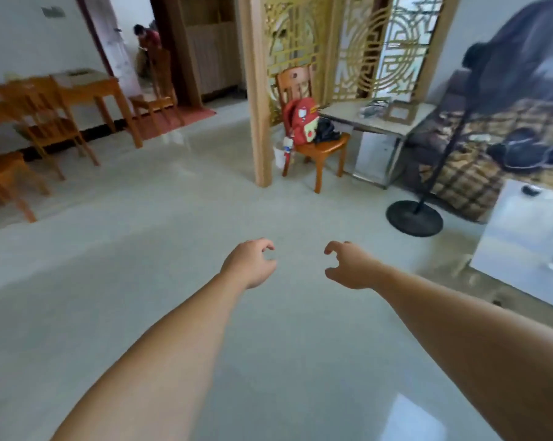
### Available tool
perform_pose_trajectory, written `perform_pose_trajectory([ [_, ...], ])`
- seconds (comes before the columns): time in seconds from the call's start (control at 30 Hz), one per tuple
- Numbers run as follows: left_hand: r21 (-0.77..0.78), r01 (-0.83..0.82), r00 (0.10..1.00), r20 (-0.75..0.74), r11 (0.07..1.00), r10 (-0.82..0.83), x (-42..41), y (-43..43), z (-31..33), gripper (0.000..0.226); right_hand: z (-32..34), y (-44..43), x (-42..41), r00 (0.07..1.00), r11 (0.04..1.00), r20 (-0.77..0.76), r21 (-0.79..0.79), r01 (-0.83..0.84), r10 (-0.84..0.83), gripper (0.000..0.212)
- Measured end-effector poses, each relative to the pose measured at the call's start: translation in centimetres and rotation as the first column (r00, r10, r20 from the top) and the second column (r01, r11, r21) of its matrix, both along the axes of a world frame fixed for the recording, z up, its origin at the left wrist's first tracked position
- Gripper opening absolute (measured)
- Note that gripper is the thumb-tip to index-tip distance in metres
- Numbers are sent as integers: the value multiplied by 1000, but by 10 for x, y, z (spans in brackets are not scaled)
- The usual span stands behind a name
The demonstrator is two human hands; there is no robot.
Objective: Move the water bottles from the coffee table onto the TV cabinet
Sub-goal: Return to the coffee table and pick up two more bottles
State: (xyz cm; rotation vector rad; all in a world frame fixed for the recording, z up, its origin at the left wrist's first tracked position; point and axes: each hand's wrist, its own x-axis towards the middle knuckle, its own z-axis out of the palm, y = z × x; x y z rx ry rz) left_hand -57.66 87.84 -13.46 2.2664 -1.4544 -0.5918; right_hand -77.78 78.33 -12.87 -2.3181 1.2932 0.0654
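Note:
Both my arms reach forward over bare pale floor tiles. My left hand [251, 264] is empty, its fingers curled but apart. My right hand [348, 265] is likewise empty with fingers loosely curled and apart. A white glossy coffee table [523, 237] shows at the right edge, well to the right of my right hand, with a small dark object on its top. No water bottle can be made out clearly; something blurred lies at the table's right edge. The TV cabinet is out of view.
A black standing fan [416, 218] stands right of centre, its base on the floor. A wooden chair with a red backpack [302, 122] sits by a wooden pillar [259, 122]. Wooden tables and chairs [46, 122] fill the left. A person is in the far doorway.

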Motion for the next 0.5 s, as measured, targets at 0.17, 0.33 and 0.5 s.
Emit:
perform_pose_trajectory([
  [0.17, 43, 358, 934, -21, 933, -358, -126, -95, -17, 40, -8, -31, -143, 944, 944, -30, 15, 329, -328, 50],
  [0.33, 68, 590, 807, -6, 805, -591, -233, -145, -27, 44, -21, -30, -245, 843, 844, -58, 25, 536, -534, 54],
  [0.5, 139, 696, 709, 16, 704, -705, -308, -173, -35, 45, -34, -31, -312, 770, 769, -80, 48, 637, -633, 52],
])
